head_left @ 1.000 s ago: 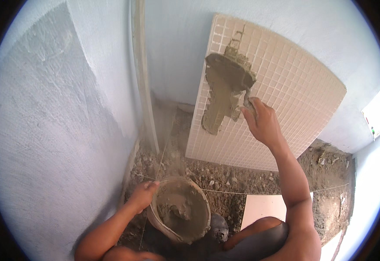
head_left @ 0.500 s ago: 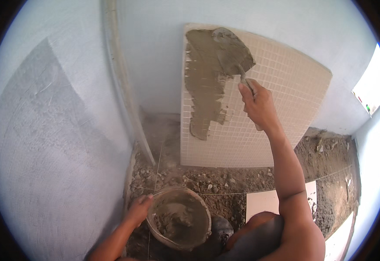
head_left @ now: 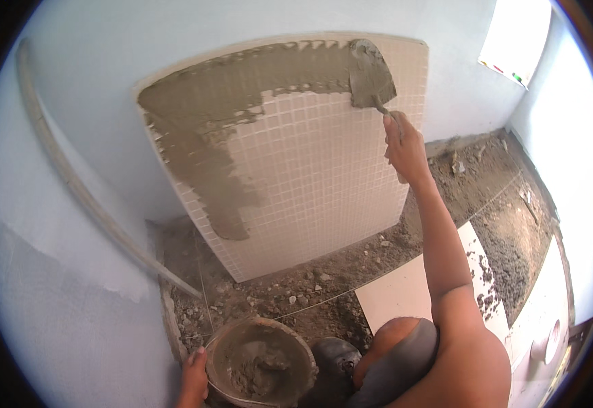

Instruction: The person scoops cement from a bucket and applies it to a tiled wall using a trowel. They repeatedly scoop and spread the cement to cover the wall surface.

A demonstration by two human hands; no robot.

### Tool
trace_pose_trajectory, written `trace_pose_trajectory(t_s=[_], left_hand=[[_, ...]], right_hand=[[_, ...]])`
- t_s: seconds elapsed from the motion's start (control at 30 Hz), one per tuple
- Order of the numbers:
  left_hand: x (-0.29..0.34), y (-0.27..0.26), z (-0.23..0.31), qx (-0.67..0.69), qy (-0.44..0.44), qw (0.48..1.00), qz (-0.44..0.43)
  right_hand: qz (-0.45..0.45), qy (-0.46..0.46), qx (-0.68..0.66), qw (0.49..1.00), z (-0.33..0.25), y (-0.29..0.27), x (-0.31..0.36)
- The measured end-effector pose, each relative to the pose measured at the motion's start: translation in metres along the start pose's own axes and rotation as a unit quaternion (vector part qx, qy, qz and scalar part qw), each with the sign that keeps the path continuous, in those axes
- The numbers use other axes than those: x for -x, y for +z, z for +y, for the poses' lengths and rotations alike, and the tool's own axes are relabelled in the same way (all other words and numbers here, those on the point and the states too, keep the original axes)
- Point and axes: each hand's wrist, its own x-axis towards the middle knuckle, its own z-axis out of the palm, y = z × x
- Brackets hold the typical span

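Observation:
A large tile [head_left: 323, 163] leans against the wall with its gridded back toward me. Grey mortar [head_left: 215, 78] coats its top edge and runs down its left side. My right hand [head_left: 408, 151] is closed around the handle of a trowel [head_left: 371, 73], whose mortar-covered blade lies against the tile near the top right. Low on the left, my left hand [head_left: 194, 376] grips the rim of a round bucket [head_left: 306, 353], thumb on top and the other fingers partly hidden. Wet mortar [head_left: 259, 367] fills part of the bucket.
A long pole [head_left: 72, 170] leans along the left wall. Rubble and soil [head_left: 317, 282] cover the ground below the tile, crossed by a taut string [head_left: 323, 299]. Pale tiles [head_left: 395, 285] lie at the right, one spattered with mortar. My shoe [head_left: 337, 350] is beside the bucket.
The trowel has travelled right along the tile's upper edge, leaving a wide mortar band behind it. My view has turned to the right. My left hand stays on the bucket.

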Motion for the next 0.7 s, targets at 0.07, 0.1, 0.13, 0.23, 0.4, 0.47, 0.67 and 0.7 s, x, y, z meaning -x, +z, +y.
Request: trace_pose_trajectory(t_s=[0.07,0.1,0.13,0.23,0.4,0.47,0.67,0.7], left_hand=[[-0.017,-0.009,-0.021,0.050,0.024,0.998,-0.040],[-0.022,-0.010,-0.024,0.077,0.035,0.995,-0.059],[-0.026,-0.009,-0.027,0.066,0.002,0.997,-0.046],[-0.024,0.001,-0.019,0.037,-0.054,0.998,-0.019],[-0.034,-0.011,-0.038,0.059,0.007,0.997,-0.056],[-0.034,-0.010,-0.040,0.064,0.009,0.997,-0.045],[-0.045,-0.015,-0.053,0.083,-0.020,0.995,-0.049],[-0.042,-0.014,-0.049,0.080,-0.015,0.996,-0.048]], right_hand=[[0.018,0.022,-0.007,1.000,0.016,-0.010,-0.008],[0.025,0.027,-0.008,0.999,0.021,-0.014,-0.012],[0.031,0.031,-0.008,0.999,0.027,-0.018,-0.017],[0.057,0.015,0.027,0.998,0.053,-0.028,-0.030],[0.042,0.121,-0.066,0.990,0.043,-0.036,-0.031],[0.046,0.127,-0.086,0.987,0.049,-0.038,-0.034],[0.062,0.158,-0.125,0.978,0.069,-0.051,-0.042],[0.059,0.159,-0.126,0.977,0.072,-0.054,-0.044]])
